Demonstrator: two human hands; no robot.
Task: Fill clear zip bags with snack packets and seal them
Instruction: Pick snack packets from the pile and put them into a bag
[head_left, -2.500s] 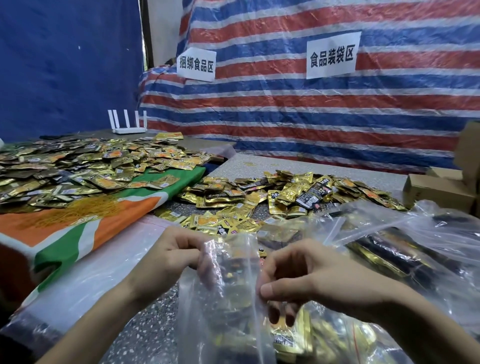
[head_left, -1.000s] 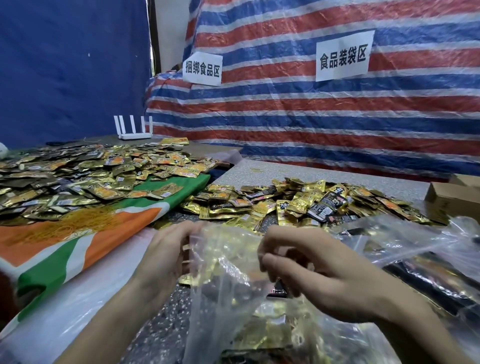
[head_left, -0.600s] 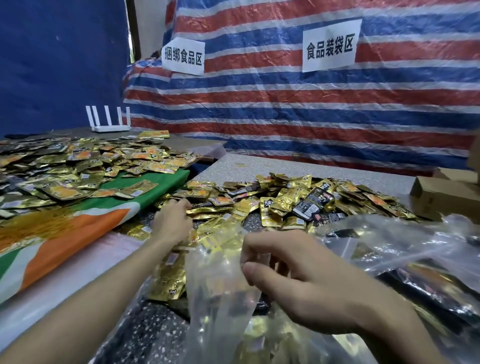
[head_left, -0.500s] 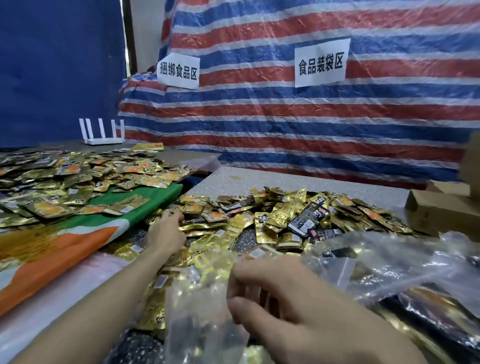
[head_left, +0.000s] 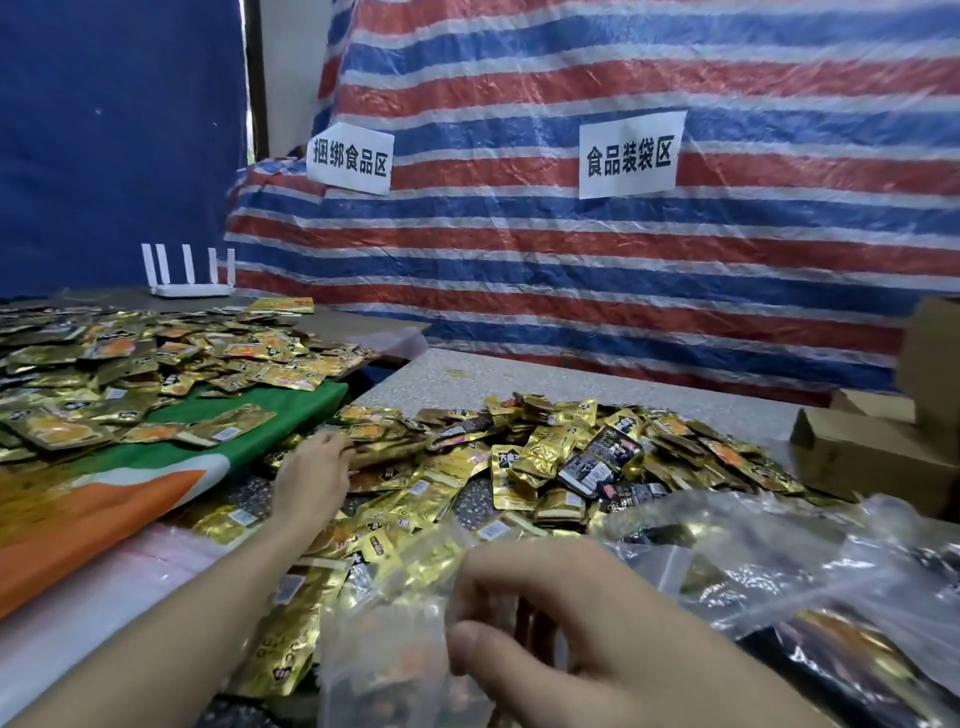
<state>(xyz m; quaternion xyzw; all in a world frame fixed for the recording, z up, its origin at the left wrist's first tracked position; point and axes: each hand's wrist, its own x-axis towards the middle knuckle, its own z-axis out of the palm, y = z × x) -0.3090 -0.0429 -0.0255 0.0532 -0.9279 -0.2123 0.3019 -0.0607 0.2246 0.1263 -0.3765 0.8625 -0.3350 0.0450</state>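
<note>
Bag (head_left: 384, 649) close to me, my right hand (head_left: 561, 639) pinches top. Left hand (head_left: 317, 467) now off bag, out on packets (head_left: 545, 452); can't tell if fingers grab yet. I think more packets go in, then seal.

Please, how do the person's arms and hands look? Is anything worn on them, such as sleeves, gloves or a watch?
Both are bare. The left hand and right hand wear no gloves, and no ring shows. No sleeve, watch or bracelet appears on the left forearm or the right forearm, as far as the frame reaches.
</note>
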